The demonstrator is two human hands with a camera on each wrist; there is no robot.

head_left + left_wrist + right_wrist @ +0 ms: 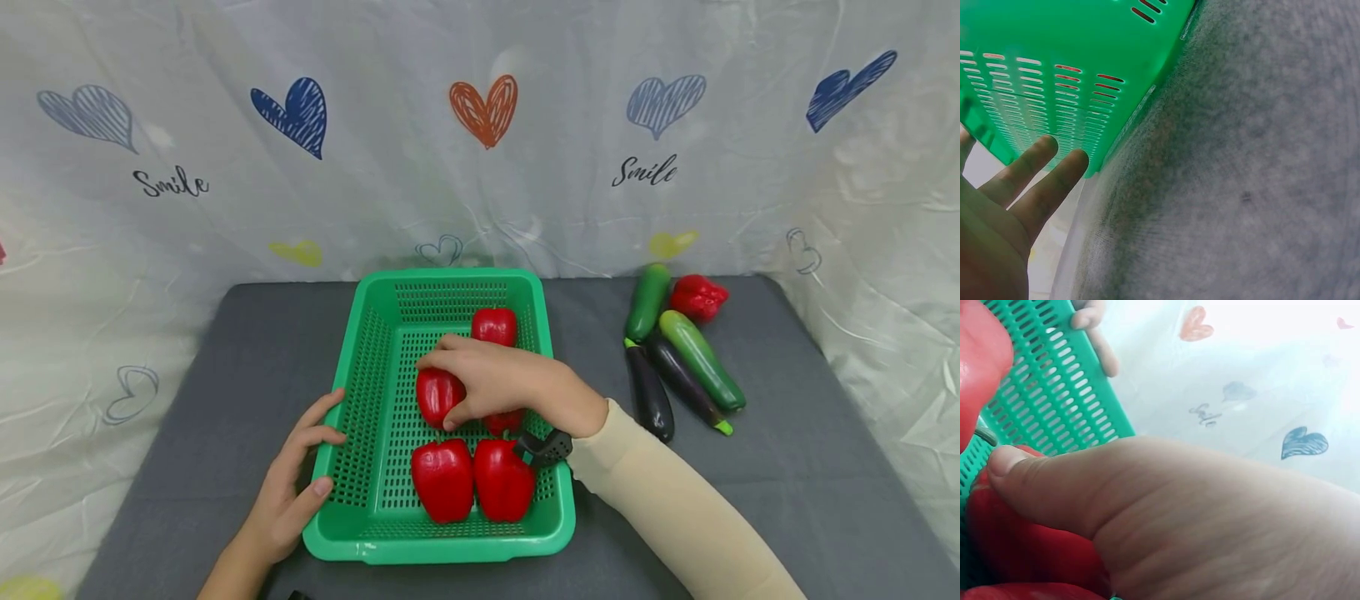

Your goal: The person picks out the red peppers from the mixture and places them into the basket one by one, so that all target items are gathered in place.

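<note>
A green slotted plastic basket [438, 552] with several red bell peppers inside stands on the dark table. My right hand [491, 375] grips one red bell pepper [437, 398] near the basket's middle, thumb on its near side and fingers across its far side. Two more bell peppers [442, 483] lie side by side at the near end. Another bell pepper [493, 326] is at the far right, and one is partly hidden under my right hand. My left hand [288, 492] rests at the basket's left rim. In the left wrist view, two extended fingers [1054, 187] lie beside the outer wall.
Right of the basket lie two dark eggplants [648, 396], two green cucumber- or zucchini-like vegetables [701, 358] and another red bell pepper [699, 297]. A white cloth [562, 125] printed with hearts hangs behind the grey-covered table [780, 517].
</note>
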